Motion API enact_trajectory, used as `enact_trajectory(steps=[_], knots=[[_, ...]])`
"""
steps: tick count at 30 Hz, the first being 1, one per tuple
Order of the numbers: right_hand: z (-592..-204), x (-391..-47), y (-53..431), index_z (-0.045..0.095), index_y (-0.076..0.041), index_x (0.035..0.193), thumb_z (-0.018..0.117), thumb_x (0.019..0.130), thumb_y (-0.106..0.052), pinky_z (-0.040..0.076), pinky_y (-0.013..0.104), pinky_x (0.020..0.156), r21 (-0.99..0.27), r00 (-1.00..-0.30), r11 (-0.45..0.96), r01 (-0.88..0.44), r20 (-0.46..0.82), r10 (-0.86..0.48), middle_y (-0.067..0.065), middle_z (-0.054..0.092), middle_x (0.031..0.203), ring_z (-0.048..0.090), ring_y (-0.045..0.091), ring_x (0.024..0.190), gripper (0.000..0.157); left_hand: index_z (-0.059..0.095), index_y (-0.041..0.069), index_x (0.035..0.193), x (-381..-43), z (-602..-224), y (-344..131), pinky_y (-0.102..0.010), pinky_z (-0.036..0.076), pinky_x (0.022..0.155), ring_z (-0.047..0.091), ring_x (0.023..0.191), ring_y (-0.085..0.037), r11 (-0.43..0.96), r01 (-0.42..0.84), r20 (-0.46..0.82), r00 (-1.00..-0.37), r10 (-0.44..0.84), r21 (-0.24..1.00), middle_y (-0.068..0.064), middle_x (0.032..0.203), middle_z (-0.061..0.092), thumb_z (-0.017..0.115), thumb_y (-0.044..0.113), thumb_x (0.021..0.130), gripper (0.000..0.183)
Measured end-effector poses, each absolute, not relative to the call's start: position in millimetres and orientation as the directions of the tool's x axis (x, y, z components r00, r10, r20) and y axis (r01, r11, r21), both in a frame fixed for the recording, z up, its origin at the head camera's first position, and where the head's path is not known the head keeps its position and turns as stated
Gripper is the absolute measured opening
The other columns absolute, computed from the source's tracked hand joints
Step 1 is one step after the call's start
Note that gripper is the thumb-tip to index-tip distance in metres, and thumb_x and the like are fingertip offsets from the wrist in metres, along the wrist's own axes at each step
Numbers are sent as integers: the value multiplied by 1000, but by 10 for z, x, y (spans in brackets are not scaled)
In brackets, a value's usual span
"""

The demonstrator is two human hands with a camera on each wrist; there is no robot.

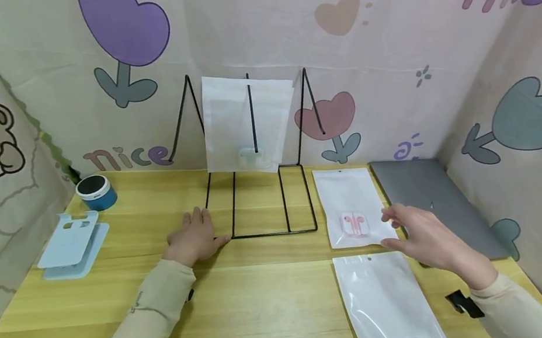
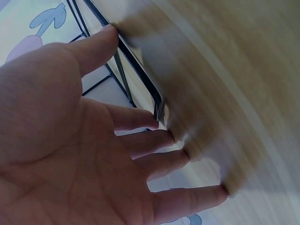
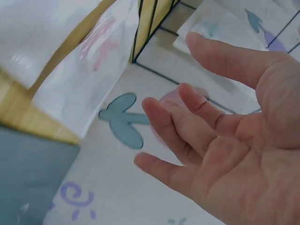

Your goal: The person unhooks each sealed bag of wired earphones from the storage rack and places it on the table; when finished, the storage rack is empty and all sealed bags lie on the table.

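Observation:
A black wire display rack point(image 1: 275, 233) stands at the back middle of the table. A white pouch point(image 1: 226, 123) hangs on its centre prong. Beside the rack's front left corner, my left hand point(image 1: 193, 240) rests with its fingertips on the table. Its thumb touches the front wire point(image 2: 136, 68), and the fingers are fairly straight. My right hand point(image 1: 433, 235) hovers by the right edge of a white pouch with pink earphones in a clear case point(image 1: 354, 224). Its fingers are loosely bent and hold nothing. Nearer lies another white pouch point(image 1: 383, 293) with dark earphones.
A flat grey slab point(image 1: 430, 197) lies at the right, against the printed cloth wall point(image 1: 246, 13). On the left are a light-blue folded stand point(image 1: 67, 245) and a round blue container point(image 1: 101, 199) with a dark top. Wooden tabletop point(image 1: 256, 313) lies between my forearms.

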State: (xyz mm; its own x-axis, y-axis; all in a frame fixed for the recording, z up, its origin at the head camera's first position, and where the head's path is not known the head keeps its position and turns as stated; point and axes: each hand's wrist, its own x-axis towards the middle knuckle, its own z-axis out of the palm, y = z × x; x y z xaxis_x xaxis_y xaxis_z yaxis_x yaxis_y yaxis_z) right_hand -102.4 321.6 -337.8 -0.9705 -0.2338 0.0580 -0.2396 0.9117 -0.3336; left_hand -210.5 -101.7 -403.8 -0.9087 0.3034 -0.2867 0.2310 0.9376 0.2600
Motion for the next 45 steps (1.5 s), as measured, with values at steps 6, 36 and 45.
enact_trajectory(steps=[6,36,45], knots=[[-3467,-1338,3001,65,-5,110,79,86,-16,53,50,85,-368,-938,867,-337,59,-341,12,68,111,66,31,103,30,17,-12,152,-2105,-4012,-1007,-80,33,87,12,141,-53,937,238,-285,-908,309,257,-34,156,10,50,48,102,85],[-4008,-2327,2472,54,3,138,78,78,-57,22,63,110,-124,-906,912,-390,-123,-404,23,34,153,12,47,144,89,16,-11,152,-2096,-4032,-1002,-81,30,89,11,141,-53,936,228,-291,-907,304,268,-33,157,8,50,48,101,85],[-4053,-2330,2481,51,0,142,78,73,-63,17,62,112,-130,-910,922,-365,-159,-383,22,25,158,6,45,146,97,16,-11,152,-2088,-4023,-1002,-80,31,88,11,141,-53,938,225,-291,-908,300,265,-33,157,9,50,49,101,86]])
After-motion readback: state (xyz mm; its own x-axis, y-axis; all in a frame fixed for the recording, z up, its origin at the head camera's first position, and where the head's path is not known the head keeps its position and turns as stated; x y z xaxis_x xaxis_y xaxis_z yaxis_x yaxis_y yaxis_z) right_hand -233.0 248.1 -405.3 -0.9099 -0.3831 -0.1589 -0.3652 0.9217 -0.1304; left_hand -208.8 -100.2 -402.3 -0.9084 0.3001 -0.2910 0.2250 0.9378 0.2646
